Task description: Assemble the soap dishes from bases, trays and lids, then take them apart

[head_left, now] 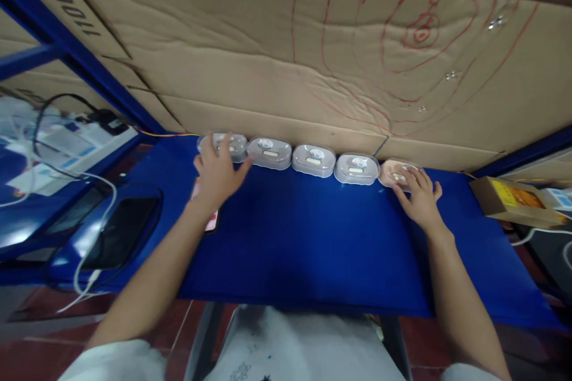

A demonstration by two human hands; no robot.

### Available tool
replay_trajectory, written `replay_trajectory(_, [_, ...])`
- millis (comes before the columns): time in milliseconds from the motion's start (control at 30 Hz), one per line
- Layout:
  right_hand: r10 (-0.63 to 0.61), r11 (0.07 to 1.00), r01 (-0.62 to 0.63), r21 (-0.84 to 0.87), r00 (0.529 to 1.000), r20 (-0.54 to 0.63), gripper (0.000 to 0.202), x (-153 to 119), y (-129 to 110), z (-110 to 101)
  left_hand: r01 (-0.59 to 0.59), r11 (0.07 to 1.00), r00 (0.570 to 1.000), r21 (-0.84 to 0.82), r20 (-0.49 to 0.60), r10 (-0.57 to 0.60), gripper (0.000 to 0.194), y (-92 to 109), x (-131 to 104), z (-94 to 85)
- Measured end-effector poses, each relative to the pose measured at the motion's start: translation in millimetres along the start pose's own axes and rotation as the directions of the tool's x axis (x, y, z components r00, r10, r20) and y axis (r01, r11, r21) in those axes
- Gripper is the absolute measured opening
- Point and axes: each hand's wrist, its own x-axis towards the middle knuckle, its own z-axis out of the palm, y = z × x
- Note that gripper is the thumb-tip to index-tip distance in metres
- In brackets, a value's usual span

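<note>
Several small clear plastic boxes with rounded ends stand in a row along the cardboard wall, each with a pale oblong piece on it. My left hand (220,174) lies with fingers spread over the leftmost box (239,147), and its thumb points toward the second box (269,153). Two more, the middle box (313,161) and the fourth box (356,169), stand between my hands untouched. At the right end, my right hand (420,197) rests spread fingers on a pinkish box (392,173). Those fingers partly cover its lid.
Under my left forearm lies a phone (211,224) with a lit screen. A dark tablet-like device (120,232) with a white cable (96,238) is at the left. A cardboard carton (513,202) sits at the right. The cardboard wall (250,83) bounds the blue tabletop (313,250) behind.
</note>
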Motion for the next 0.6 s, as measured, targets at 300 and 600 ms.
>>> replay_trajectory(300, [0.154,0.986,-0.157,0.050,0.987,0.052,0.060,0.7,12.0,0.9,0.134,0.990,0.920,0.044,0.365,-0.141,0.082,-53.0,70.4,0.9])
replay_trajectory(600, [0.367,0.923,-0.369,0.111,0.930,0.038,0.089,3.7,49.5,23.8,-0.039,0.975,0.963,0.217,0.270,-0.021,0.080,14.0,15.2,18.6])
